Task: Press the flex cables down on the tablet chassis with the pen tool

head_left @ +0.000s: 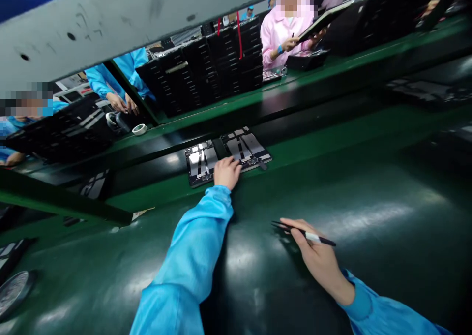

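Note:
My left hand (227,173) reaches forward to the near edge of a black tray (220,149). Its fingers are bent over that edge, around the middle. In the tray lie two opened tablet-like devices, a left one (208,162) and a right one (249,148), with silvery inner plates and dark strips showing. Nearer to me, above the green tabletop (254,256), my right hand (320,256) pinches a pair of black tweezers (326,240) with a white band. The tweezers' tips point left and are slightly apart, touching nothing that I can see.
Beyond the tray runs a dark conveyor belt (295,121) with a green rail. Stacked black trays (206,72) stand behind it. A green post (73,199) juts in at left, near a round object (14,290). Tape (139,129) lies on the far ledge. Co-workers sit opposite.

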{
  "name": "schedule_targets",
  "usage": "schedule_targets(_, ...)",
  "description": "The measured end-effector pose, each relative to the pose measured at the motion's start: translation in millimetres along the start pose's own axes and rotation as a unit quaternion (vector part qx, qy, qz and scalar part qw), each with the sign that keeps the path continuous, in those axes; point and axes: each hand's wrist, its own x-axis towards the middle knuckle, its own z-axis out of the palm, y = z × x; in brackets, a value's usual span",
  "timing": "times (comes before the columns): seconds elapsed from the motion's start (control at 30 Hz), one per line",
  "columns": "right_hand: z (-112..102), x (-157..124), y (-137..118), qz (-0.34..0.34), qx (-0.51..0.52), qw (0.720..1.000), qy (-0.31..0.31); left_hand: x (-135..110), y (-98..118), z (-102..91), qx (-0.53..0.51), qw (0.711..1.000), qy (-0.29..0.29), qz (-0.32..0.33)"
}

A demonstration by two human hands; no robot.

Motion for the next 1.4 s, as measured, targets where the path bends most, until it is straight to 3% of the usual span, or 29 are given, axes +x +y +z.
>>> schedule_targets(0.07, 3.7, 0.8, -3.5, 0.001, 0.01, 1.0, -0.022, 0.9, -39.7, -19.8, 0.008, 0.993, 0.03, -0.114)
schedule_targets(0.13, 6.5, 1.1, -7.1, 0.002, 0.016, 0.999, -0.039, -3.6, -79.4, -40.7, 0.013, 0.969, 0.051, -0.24)
schedule_targets(0.2, 8.5, 1.0, -10.4, 0.003, 0.017, 0.999, -0.051, -8.3, -111.0, -55.4, -0.002, 0.944, 0.05, -0.326)
schedule_targets(0.27, 10.0, 1.0, -12.3, 0.008, 0.018, 0.998, -0.059, -10.4, -129.7, -60.1, -0.035, 0.927, 0.042, -0.371)
schedule_targets(0.37, 11.3, 2.7, -11.0, 0.023, 0.024, 0.997, -0.065, -7.9, -136.2, -54.1, -0.095, 0.909, 0.043, -0.403)
schedule_targets(0.47, 11.5, 5.1, -5.8, 0.038, 0.036, 0.997, -0.054, -6.0, -130.6, -50.3, -0.158, 0.893, 0.073, -0.416)
schedule_targets(0.57, 11.5, 4.8, -1.0, 0.083, 0.079, 0.992, -0.057, -22.0, -126.1, -62.2, -0.227, 0.877, 0.104, -0.411)
schedule_targets(0.67, 12.2, 2.3, -0.3, 0.142, 0.12, 0.981, -0.062, -69.3, -121.9, -85.9, -0.296, 0.862, 0.107, -0.398)
schedule_targets(0.8, 12.8, 2.7, -3.7, 0.161, 0.123, 0.977, -0.071, -160.9, -99.8, -102.7, -0.374, 0.845, 0.058, -0.379)
schedule_targets(0.9, 8.5, 6.3, -4.3, 0.134, 0.097, 0.981, -0.101, -211.9, -66.5, -86.5, -0.416, 0.838, 0.016, -0.352)
schedule_targets(1.0, -3.8, 8.8, -3.3, 0.104, 0.028, 0.983, -0.147, -230.0, -35.0, -62.0, -0.442, 0.839, -0.014, -0.316)
schedule_targets(1.07, -15.3, 7.8, -3.4, 0.103, -0.027, 0.977, -0.183, -232.3, -23.6, -55.1, -0.449, 0.846, -0.04, -0.285)
schedule_targets(1.17, -30.5, 0.8, -4.4, 0.12, -0.053, 0.963, -0.234, -241.2, -18.7, -61.6, -0.438, 0.861, -0.082, -0.243)
schedule_targets(1.3, -40.3, -11.1, -1.3, 0.156, 0.006, 0.947, -0.28, -272.4, -6.5, -69.2, -0.311, 0.936, -0.122, -0.114)
schedule_targets(1.4, -47.0, -13.5, 3.7, 0.167, 0.002, 0.953, -0.254, -291.4, 12.3, -63.6, -0.199, 0.973, -0.115, -0.035)
